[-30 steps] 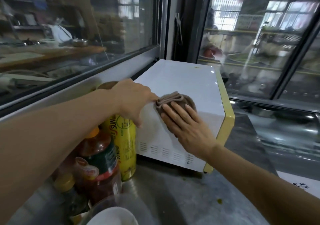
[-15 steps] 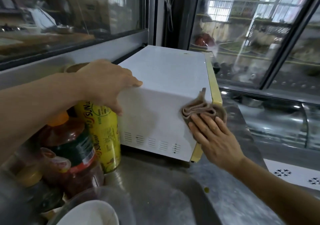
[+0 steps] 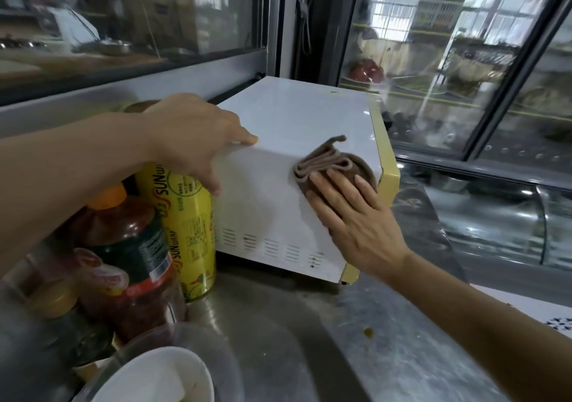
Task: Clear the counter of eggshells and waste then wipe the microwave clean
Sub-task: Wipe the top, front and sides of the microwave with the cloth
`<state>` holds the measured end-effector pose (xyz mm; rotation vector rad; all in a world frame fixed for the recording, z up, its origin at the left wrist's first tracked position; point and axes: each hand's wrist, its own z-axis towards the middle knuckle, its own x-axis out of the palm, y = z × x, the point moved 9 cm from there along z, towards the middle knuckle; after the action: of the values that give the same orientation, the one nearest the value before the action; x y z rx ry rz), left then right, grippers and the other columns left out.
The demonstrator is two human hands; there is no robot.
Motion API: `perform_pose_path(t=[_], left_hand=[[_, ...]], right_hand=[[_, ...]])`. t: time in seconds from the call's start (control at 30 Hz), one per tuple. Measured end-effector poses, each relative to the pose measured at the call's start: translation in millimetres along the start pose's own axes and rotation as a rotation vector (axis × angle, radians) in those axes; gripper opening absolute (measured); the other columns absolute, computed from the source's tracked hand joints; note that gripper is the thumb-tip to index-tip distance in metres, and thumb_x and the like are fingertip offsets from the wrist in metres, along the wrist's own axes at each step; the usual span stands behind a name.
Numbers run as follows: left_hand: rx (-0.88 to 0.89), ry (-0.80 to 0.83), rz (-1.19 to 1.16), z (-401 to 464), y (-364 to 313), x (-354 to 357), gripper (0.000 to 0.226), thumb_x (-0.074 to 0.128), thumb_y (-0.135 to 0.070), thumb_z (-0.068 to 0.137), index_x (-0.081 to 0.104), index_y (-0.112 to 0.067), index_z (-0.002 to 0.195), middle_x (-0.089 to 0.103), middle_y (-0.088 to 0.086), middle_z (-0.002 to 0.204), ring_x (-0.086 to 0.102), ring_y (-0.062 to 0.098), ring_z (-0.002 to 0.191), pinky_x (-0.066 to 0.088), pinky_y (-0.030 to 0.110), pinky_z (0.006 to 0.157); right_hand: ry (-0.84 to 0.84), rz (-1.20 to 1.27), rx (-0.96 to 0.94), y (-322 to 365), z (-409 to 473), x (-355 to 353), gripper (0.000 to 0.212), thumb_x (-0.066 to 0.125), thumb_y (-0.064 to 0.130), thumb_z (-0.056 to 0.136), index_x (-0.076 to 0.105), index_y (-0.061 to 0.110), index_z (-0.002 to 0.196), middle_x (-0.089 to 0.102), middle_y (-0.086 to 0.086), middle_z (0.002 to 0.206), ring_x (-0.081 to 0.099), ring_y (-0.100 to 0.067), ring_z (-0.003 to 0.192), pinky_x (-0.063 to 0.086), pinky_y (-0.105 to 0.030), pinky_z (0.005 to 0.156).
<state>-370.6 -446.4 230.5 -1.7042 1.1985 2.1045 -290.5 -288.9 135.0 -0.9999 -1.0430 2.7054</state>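
From the head view, my right hand [image 3: 356,219] has slid the brown cloth [image 3: 331,166] back from the yellow front edge onto the microwave [image 3: 297,116] side panel, fingers spread flat on it; so wiping goes on; my left hand [image 3: 198,135] steadies the top corner, fingers loosely extended; the microwave sits on the worktop [image 3: 356,339], long axis running left-right, door facing right.

The right hand [image 3: 353,216] covers much of the brown cloth [image 3: 328,166], hiding its lower part. The left hand [image 3: 198,137] hides the microwave's [image 3: 294,116] top rear corner. The microwave's front face is out of sight. Bottom edge cuts off a white bowl [image 3: 161,377]. Small print on the yellow roll [image 3: 185,222] is unreadable.
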Motion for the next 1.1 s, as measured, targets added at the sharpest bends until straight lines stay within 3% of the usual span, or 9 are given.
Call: perform_pose_path(t=[0.23,0.33,0.43,0.5,0.63,0.77,0.87,0.97,1.1], left_hand=[[-0.003,0.011,0.015,3.9,1.5,1.4,0.098,0.068,-0.071,0.059,0.024,-0.041,0.142,0.044,-0.014,0.137,0.045,0.015,0.124,0.041,0.034,0.089],[-0.021,0.034,-0.059,3.0,5.1,-3.0,0.102,0.071,-0.066,0.059,0.022,-0.037,0.144,0.038,-0.009,0.145,0.036,0.016,0.132,0.035,0.038,0.101],[-0.057,0.026,-0.116,-6.0,24.9,-7.7,0.11,0.075,-0.067,0.053,0.022,-0.035,0.145,0.027,-0.009,0.152,0.025,0.016,0.138,0.026,0.039,0.107],[-0.069,0.112,-0.171,-10.7,34.5,-0.6,0.108,0.077,-0.066,0.051,0.027,-0.036,0.142,0.032,-0.007,0.148,0.03,0.017,0.134,0.031,0.037,0.102],[-0.048,0.174,-0.205,-4.3,33.1,7.8,0.093,0.081,-0.058,0.053,0.04,-0.035,0.132,0.042,-0.009,0.117,0.042,0.018,0.116,0.037,0.031,0.081],[-0.043,0.192,-0.221,-5.7,32.3,5.8,0.095,0.085,-0.048,0.054,0.038,-0.033,0.135,0.04,-0.006,0.132,0.04,0.02,0.122,0.042,0.034,0.087],[-0.021,0.23,-0.193,-5.4,29.8,4.3,0.097,0.085,-0.045,0.056,0.036,-0.031,0.138,0.04,-0.005,0.135,0.04,0.02,0.123,0.042,0.034,0.09],[-0.006,0.229,-0.179,-3.9,30.4,2.3,0.098,0.085,-0.046,0.056,0.035,-0.03,0.138,0.043,-0.005,0.132,0.041,0.02,0.12,0.042,0.033,0.088],[0.0,0.205,-0.199,-0.1,31.0,5.4,0.097,0.086,-0.043,0.055,0.037,-0.029,0.137,0.046,-0.005,0.129,0.043,0.019,0.117,0.043,0.031,0.085]], right_hand=[[0.375,-0.075,-0.421,107.3,-34.3,65.0,0.068,0.046,0.028,0.086,0.021,0.015,0.148,0.018,-0.001,0.155,0.011,-0.02,0.143,-0.007,-0.041,0.116],[0.291,-0.066,-0.398,88.9,-24.5,43.6,0.06,0.036,0.026,0.082,0.04,0.018,0.141,0.036,0.002,0.148,0.03,-0.016,0.138,0.002,-0.039,0.115],[0.124,-0.016,-0.207,42.4,9.5,14.8,0.061,0.032,0.021,0.086,0.029,0.013,0.146,0.027,-0.002,0.152,0.021,-0.022,0.142,0.002,-0.041,0.117],[0.05,0.01,-0.108,28.0,33.3,4.6,0.06,0.027,0.02,0.089,0.021,0.011,0.148,0.017,-0.004,0.156,0.012,-0.023,0.144,0.0,-0.041,0.118],[0.069,0.025,-0.206,72.2,38.5,22.3,0.06,0.036,0.02,0.085,0.034,0.01,0.144,0.03,-0.002,0.152,0.027,-0.021,0.141,0.01,-0.04,0.115],[0.298,-0.073,-0.487,125.4,8.8,48.2,0.054,0.049,0.029,0.083,0.048,0.017,0.136,0.042,0.004,0.145,0.037,-0.015,0.135,0.005,-0.041,0.112],[0.177,-0.02,-0.358,103.6,28.4,28.7,0.052,0.036,0.022,0.085,0.049,0.015,0.135,0.042,0.002,0.144,0.037,-0.017,0.135,0.004,-0.04,0.113],[0.067,0.031,-0.188,74.9,70.8,9.3,0.059,0.028,0.019,0.086,0.032,0.009,0.144,0.03,-0.005,0.152,0.024,-0.023,0.141,0.007,-0.042,0.116],[0.1,0.076,-0.182,100.0,76.3,23.2,0.06,0.033,0.022,0.083,0.036,0.008,0.142,0.033,-0.006,0.15,0.027,-0.024,0.14,0.018,-0.043,0.113]])
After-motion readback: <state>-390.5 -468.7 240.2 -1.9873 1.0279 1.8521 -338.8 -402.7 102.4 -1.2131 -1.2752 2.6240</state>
